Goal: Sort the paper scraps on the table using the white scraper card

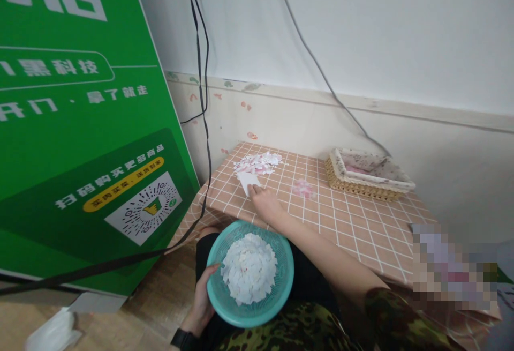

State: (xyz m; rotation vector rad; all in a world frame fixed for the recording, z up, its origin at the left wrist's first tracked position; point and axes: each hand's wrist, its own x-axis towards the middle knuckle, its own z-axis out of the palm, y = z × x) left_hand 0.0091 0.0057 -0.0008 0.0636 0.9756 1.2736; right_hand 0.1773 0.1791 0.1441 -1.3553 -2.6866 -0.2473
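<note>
My left hand (203, 298) grips the left rim of a teal plastic colander (284, 292), thumb over the edge, and the colander rests on my lap. Inside it lies a heap of torn white paper scraps (249, 268). Stretched out over the table, my right hand (265, 203) pinches a white card (249, 183). The card's far edge meets a loose pile of white and pinkish paper scraps (259, 163) near the table's back left corner.
A wicker basket with a floral cloth lining (363, 186) stands against the wall on the checked tablecloth (321, 211). Pink scraps (304, 188) lie mid-table. Black cables (204, 126) hang before a green panel (100, 126) at left. A white bag (54, 332) lies on the floor.
</note>
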